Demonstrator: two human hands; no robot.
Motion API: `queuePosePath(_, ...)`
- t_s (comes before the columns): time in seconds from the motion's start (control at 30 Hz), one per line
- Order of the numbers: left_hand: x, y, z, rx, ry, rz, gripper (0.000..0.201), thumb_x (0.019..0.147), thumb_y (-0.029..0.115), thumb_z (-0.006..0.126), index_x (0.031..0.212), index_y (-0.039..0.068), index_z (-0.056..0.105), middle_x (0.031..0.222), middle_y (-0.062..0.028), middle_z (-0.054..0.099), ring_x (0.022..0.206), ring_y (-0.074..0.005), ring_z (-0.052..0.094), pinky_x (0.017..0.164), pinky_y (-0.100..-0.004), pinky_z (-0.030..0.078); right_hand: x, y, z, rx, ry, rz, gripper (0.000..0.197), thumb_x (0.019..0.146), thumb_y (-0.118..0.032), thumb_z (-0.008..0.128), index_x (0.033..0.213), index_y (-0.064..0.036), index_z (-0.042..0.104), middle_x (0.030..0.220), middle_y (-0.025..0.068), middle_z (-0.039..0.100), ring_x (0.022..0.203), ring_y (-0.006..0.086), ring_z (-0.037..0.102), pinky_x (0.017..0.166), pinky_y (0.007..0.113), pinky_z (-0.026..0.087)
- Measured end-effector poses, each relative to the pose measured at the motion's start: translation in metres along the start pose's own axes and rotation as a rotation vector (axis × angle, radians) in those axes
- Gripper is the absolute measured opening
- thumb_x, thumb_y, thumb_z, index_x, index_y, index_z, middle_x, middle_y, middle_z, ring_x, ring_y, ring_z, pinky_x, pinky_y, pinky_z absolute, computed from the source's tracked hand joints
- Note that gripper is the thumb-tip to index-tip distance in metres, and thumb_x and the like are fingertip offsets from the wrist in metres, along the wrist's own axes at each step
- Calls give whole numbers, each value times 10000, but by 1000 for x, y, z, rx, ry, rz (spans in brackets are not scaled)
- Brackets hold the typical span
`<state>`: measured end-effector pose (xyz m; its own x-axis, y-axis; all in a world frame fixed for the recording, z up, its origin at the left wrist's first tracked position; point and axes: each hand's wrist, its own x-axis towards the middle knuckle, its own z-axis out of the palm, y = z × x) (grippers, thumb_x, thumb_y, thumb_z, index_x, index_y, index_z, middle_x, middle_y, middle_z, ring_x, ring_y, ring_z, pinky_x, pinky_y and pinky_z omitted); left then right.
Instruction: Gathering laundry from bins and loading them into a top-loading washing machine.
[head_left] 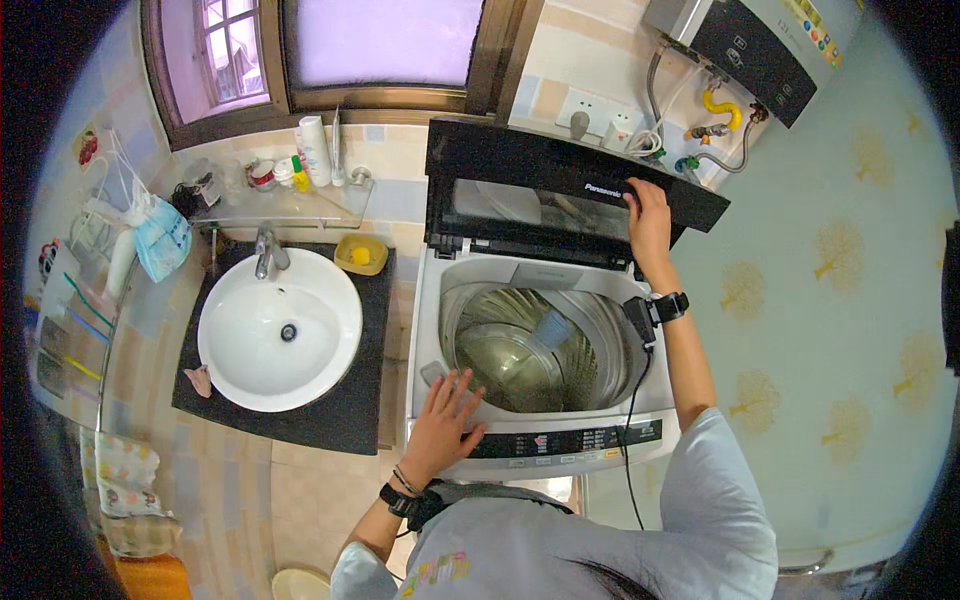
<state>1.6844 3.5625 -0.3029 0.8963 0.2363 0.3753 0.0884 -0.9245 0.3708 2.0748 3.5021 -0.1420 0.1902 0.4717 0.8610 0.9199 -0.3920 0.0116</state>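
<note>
A top-loading washing machine (428, 320) stands before me with its black lid (500, 160) raised at the back. Its steel tub (590, 365) is exposed, and a pale blue piece (552, 328) shows on the tub's inner wall. My right hand (650, 215) reaches past the tub and grips the lid's upper right part, fingers bent over the edge. Resting at the machine's front left rim, my left hand (447, 420) has its fingers spread and holds nothing. Close to its fingertips runs the dark control panel (560, 443).
A white washbasin (335, 365) on a black counter (365, 400) stands left, with a yellow soap dish (375, 250). Bottles crowd a glass shelf (340, 210). A water heater (740, 60) with hoses hangs back right. A black cable (628, 450) trails from my right wrist.
</note>
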Motion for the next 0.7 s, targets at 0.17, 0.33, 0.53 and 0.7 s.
queuePosePath(0.17,3,4,-3,-24,19,8,458,794,294,562,1186,71,485,1317,-170,352,1240,-335,287,1034,-445,224,3,-2,0,51,-85,104,336,771,-54,554,1105,-41,526,1091,159,544,1046,317,500,868,404,416)
queuePosePath(0.33,2,0,-2,-33,4,29,448,792,290,573,1174,70,495,1277,-174,389,1200,-351,329,1010,-467,252,-15,-22,-59,216,-145,184,393,764,-57,564,1154,-56,517,1170,143,524,1075,307,502,932,381,383)
queuePosePath(0.53,2,-5,9,-16,-28,88,402,786,250,577,1121,36,514,1169,-174,474,1126,-363,391,965,-468,294,-40,-89,-220,637,-263,553,261,788,-43,556,1047,-47,586,1110,94,573,1005,178,542,836,296,429)
queuePosePath(0.7,8,-1,14,2,-119,158,384,808,246,544,1120,24,520,1174,-177,473,1106,-363,395,948,-466,297,-71,-143,-319,313,-101,527,188,744,-11,562,921,-28,622,983,117,623,924,233,586,789,317,448)
